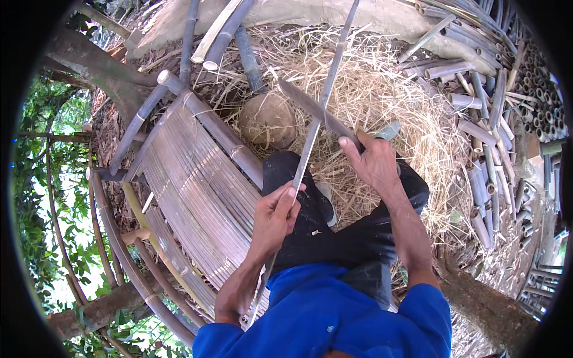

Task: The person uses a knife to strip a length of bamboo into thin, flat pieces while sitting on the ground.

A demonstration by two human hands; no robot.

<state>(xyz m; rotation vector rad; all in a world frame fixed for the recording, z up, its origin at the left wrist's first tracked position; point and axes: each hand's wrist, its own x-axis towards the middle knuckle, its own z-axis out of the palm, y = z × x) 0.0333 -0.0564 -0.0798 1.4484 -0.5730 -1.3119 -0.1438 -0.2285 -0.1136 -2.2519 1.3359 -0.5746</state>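
Observation:
My left hand [276,216] is closed around a long, thin bamboo strip [311,138], pinching it between thumb and fingers. The strip slants from beside my left forearm up past the top edge. In my right hand [377,160] is a large knife [310,107] with a broad dark blade; the fingers wrap its handle, which is mostly hidden. The blade crosses the strip above my left hand and seems to touch it. Beyond my knees stands a round wooden block [267,120], with pale shavings [358,89] heaped around it.
To my left is a slatted bamboo bench [191,173] with a pole frame. Thick bamboo poles [230,33] lean at the far side. Cut bamboo pieces [471,77] are piled at the right, near stacked tubes [543,116]. A log [489,304] lies at the lower right.

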